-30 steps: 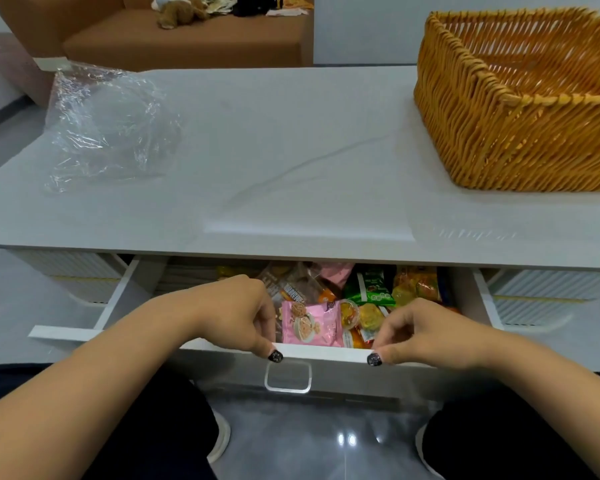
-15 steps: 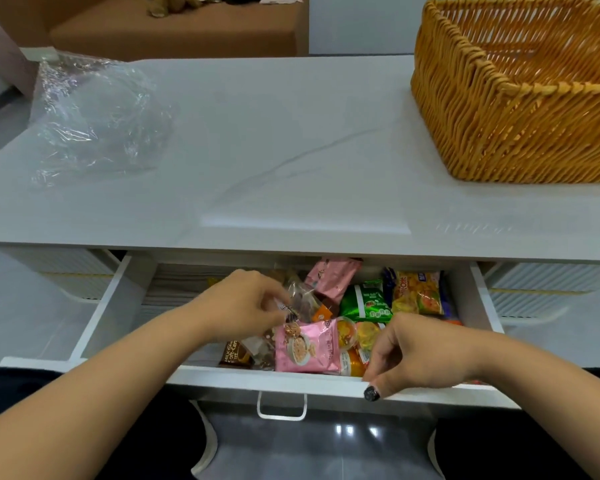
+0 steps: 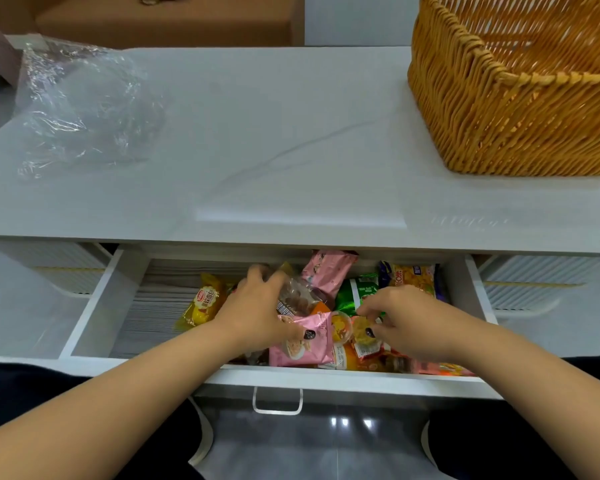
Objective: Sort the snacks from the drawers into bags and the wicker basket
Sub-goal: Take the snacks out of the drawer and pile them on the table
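Fingers (image 3: 257, 282) of the left hand (image 3: 257, 306) are curled over a clear packet of brown biscuits (image 3: 297, 299), thumb down on a pink foil snack packet (image 3: 303, 341); whether they truly clamp it I cannot tell. The right hand (image 3: 406, 320) has its fingers slightly apart, pinching toward a small clear-wrapped yellow snack (image 3: 362, 336), likely to pick one item each. All snacks lie heaped in the pulled-out white drawer (image 3: 94, 317) under the white marble-look table (image 3: 274, 150). The woven orange wicker basket (image 3: 499, 109) stands on the table's right and a crumpled clear plastic bag (image 3: 80, 109) on its left, both within reach for sorting
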A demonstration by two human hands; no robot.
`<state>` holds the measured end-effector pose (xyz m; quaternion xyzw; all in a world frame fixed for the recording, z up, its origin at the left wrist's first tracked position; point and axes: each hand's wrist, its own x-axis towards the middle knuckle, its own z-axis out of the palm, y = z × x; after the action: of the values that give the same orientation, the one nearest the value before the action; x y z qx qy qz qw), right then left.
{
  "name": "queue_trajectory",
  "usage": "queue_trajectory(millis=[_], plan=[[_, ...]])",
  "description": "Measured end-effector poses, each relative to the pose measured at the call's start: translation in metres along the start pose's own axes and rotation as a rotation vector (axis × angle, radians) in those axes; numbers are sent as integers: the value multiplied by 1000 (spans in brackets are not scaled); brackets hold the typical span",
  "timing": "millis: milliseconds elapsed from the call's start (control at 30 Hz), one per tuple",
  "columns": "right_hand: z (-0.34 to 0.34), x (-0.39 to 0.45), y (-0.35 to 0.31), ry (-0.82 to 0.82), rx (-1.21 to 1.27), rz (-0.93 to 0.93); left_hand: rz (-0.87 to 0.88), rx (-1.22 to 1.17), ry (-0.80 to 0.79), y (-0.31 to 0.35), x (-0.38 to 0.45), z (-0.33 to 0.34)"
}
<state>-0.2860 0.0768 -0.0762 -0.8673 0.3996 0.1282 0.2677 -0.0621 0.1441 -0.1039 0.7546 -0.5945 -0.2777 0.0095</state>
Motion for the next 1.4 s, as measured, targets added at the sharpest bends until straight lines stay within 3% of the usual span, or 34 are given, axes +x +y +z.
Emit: queue_trajectory(millis=[133, 333, 600, 700, 800, 900, 1033, 1100, 1167, 1267, 1333, 1400], plan=[[4, 1, -1, 56, -87, -19, 113, -47, 95, 12, -13, 0], [12, 3, -11, 157, -88, -80, 238, -113, -8, 15, -20, -19], [39, 18, -11, 67, -87, -112, 182, -253, -6, 8, -35, -61], [43, 27, -12, 69, -227, -121, 166, -329, -6, 3, -42, -84], [45, 34, -17, 47, -314, -142, 151, -455, 112, 0, -41, -103], [44, 36, -19, 6, -379, -169, 156, -764, 211, 0, -32, -112], [28, 31, -22, -14, -405, -199, 32, -1015, 385, 2, 13, -100], [8, 21, -27, 2, -318, -220, -66, -1046, 482, 7, 49, -90], [-22, 8, -28, 19, -30, -215, -119, -1040, 580, 20, 78, -86], [-66, 4, -16, 276, 414, -213, -128, -1034, 722, 42, 106, -90], [-83, 26, -1, 560, 548, -149, -145, -1000, 753, 53, 119, -93], [-91, 59, 13, 756, 643, -34, -182, -809, 747, 62, 133, -94]])
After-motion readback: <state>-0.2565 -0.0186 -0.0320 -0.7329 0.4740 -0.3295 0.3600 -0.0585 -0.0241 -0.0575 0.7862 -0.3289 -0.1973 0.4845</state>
